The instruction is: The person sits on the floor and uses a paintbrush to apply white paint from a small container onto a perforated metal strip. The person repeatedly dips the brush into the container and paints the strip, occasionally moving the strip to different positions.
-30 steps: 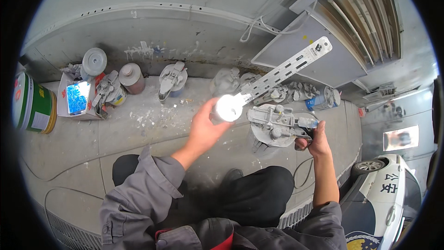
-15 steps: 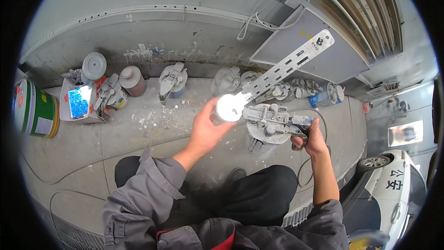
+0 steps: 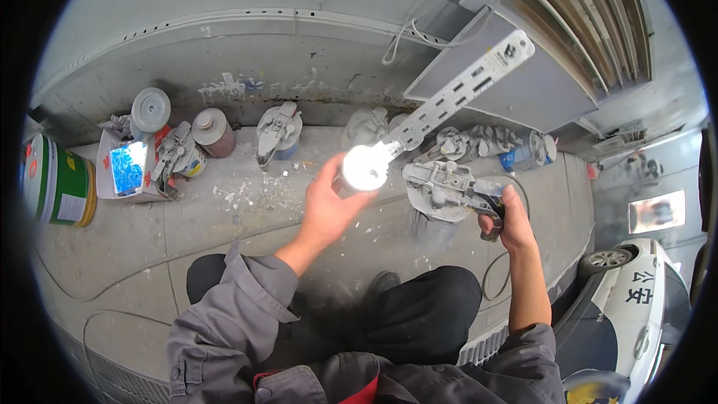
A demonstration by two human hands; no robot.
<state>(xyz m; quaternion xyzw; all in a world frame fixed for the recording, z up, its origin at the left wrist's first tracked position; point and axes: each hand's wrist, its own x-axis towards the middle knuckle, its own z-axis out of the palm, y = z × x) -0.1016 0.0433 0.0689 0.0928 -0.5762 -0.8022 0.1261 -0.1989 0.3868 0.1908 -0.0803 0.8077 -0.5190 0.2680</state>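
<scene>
My left hand [image 3: 329,206] is wrapped around a small cup of bright white liquid [image 3: 364,167]. A long, flat, slotted mixing stick [image 3: 467,90] stands tilted in that cup, its free end pointing to the far right. In my right hand [image 3: 512,223] is the handle of a grey, paint-crusted spray gun [image 3: 452,183]; my fingers curl round the grip and the thumb lies on top. The gun's head and clamp frame sit over a round grey pot [image 3: 434,213] beneath it. A narrow gap separates the cup from the gun. Whether the pot touches the floor, I cannot tell.
Along the wall stand more paint-crusted spray guns on pots [image 3: 279,131], a capped tin [image 3: 213,132] and a blue-labelled container [image 3: 529,153]. A green bucket [image 3: 56,179] is at far left. Hose [image 3: 112,284] crosses the floor. A white car [image 3: 636,307] stands right; panels [image 3: 508,67] lean behind.
My left hand has shifted slightly left with the cup and stick. My right hand has moved the spray gun a little to the right and away from the cup, showing more of its handle.
</scene>
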